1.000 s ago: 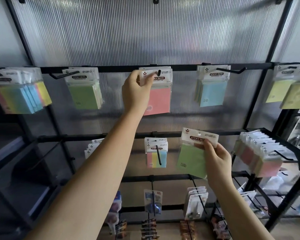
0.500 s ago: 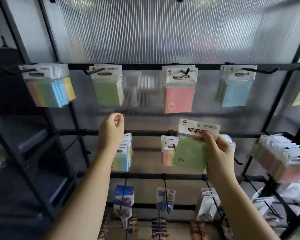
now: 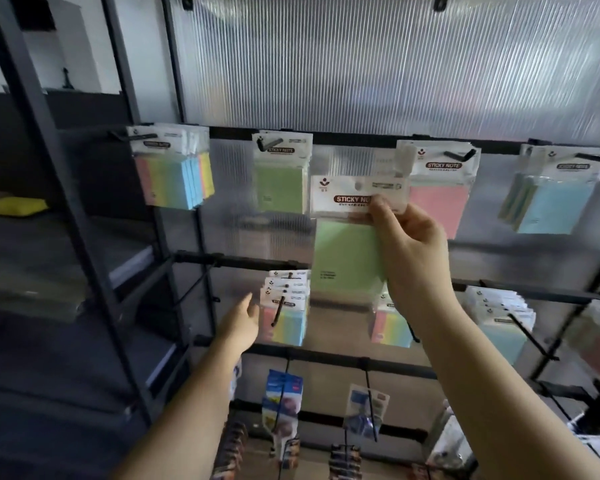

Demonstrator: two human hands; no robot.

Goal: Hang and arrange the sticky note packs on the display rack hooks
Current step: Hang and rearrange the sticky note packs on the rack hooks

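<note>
We see the right hand point(image 3: 409, 251) pinching the white header card of a green sticky note pack in clear wrap point(image 3: 347, 258) — held up in front of the black wire display rack point(image 3: 361, 136), between the hanging green pack point(image 3: 282, 188) and the hanging pink pack point(image 3: 437, 202). The left hand point(image 3: 239, 323) hangs lower, fingers loose and holding nothing, just beside the multicolour packs point(image 3: 286, 317) on the second row.

Glossy clear plastic green pack point(image 3: 347, 258), matt black metal rack bars point(image 3: 243, 262), ribbed translucent plastic back panel point(image 3: 361, 71)
</note>
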